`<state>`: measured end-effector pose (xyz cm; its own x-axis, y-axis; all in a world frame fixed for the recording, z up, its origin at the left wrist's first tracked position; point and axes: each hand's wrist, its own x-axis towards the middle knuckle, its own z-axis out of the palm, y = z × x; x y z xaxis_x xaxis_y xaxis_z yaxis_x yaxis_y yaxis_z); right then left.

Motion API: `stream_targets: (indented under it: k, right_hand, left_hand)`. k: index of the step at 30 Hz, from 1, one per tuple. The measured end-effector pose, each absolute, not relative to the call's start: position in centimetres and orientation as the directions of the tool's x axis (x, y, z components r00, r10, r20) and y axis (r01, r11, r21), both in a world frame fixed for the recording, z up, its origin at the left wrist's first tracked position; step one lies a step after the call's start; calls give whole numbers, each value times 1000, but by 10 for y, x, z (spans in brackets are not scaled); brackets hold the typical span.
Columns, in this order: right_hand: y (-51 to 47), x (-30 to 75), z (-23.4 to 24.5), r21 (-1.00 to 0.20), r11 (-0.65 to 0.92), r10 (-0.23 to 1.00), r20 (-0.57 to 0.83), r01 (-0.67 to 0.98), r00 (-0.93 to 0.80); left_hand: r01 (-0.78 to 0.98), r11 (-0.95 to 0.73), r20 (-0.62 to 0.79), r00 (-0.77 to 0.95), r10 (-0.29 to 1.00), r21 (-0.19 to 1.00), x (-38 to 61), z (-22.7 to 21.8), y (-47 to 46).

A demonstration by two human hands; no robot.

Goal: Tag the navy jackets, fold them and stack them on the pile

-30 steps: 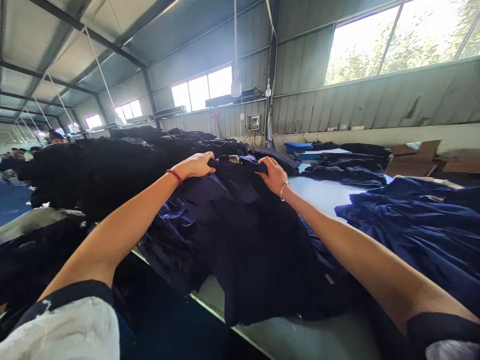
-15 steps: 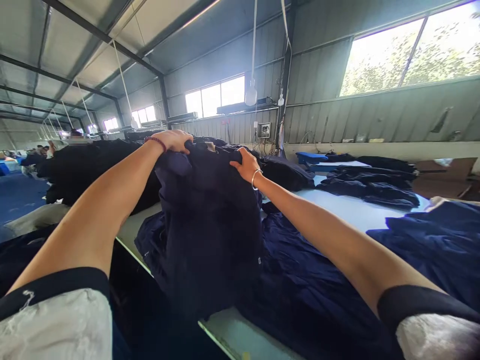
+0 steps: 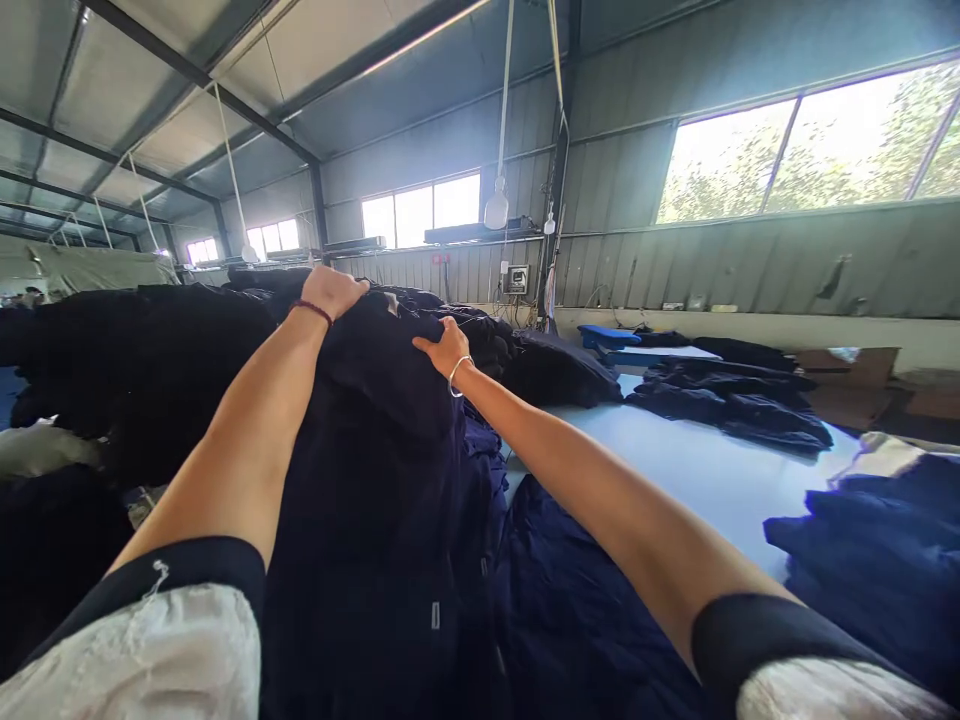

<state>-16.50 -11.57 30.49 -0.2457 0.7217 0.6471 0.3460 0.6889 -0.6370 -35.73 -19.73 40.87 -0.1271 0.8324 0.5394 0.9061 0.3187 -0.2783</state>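
Note:
A dark navy garment (image 3: 375, 450) hangs stretched between my two hands, with a small pale tag near its lower part. My left hand (image 3: 332, 292), with a dark red beaded bracelet at the wrist, grips its upper left edge. At its upper right edge my right hand (image 3: 448, 352), with a silver bangle, is closed on the cloth, thumb toward the middle. A light label (image 3: 392, 303) shows between the hands at the top edge. Below and to the right, more navy garments (image 3: 577, 590) lie on the table (image 3: 660, 450). The garment's lower end runs out of view.
A big heap of dark clothing (image 3: 142, 350) stands on the left. Folded dark garments (image 3: 727, 400) lie farther back on the right, and a navy pile (image 3: 877, 540) sits at the right edge. A bulb (image 3: 496, 205) hangs overhead; cardboard (image 3: 847, 380) leans by the wall.
The garment and both hands have shifted left in view, the right hand more and slightly lower. The garment now covers the table edge that showed below it. My view has turned slightly.

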Motion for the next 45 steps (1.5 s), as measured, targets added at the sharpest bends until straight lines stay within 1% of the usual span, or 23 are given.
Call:
stream_targets:
  k: [1,2,6,10,15,20,23,26,31,36,40,45]
  right_hand:
    - [-109,-165,300,-644,674,733,644,361,-219]
    - [-102,-165,296,-646,665,738,647,375,-192]
    - [-71,-162,274,-644,657,724,684,392,-88]
    - [-43,-162,249,-622,704,661,750,344,4]
    - [-18,-158,223,-598,733,601,792,324,103]
    - [6,-150,195,-558,725,569,816,404,107]
    - [24,-148,170,-514,695,565,823,502,61]
    - [39,-150,143,-471,653,586,810,593,-2]
    - [60,-158,104,-427,593,661,743,683,-109]
    - [68,-165,83,-418,550,729,664,723,-170]
    - [58,-168,84,-399,450,837,500,799,-222]
    - [37,-173,93,-385,358,923,287,851,-258]
  left_hand:
    - [879,359,539,-147,829,-314,-359,399,-191]
    - [869,379,550,-156,821,-319,-360,390,-185]
    - [899,335,605,-105,789,-281,-364,349,-154]
    - [907,302,641,-48,766,-292,-363,316,-118]
    - [939,260,669,-46,742,-224,-356,285,-79]
    - [973,180,658,-41,752,-144,-354,247,-49]
    - [985,126,641,-20,767,-119,-359,222,-36]
    - [988,102,603,-12,798,-116,-368,199,-26]
    - [982,109,530,-13,848,-151,-388,164,-11]
    - [978,101,482,0,876,-184,-407,143,1]
    - [977,100,462,-1,887,-189,-418,136,5]
    - [986,115,448,-50,892,-119,-436,127,6]
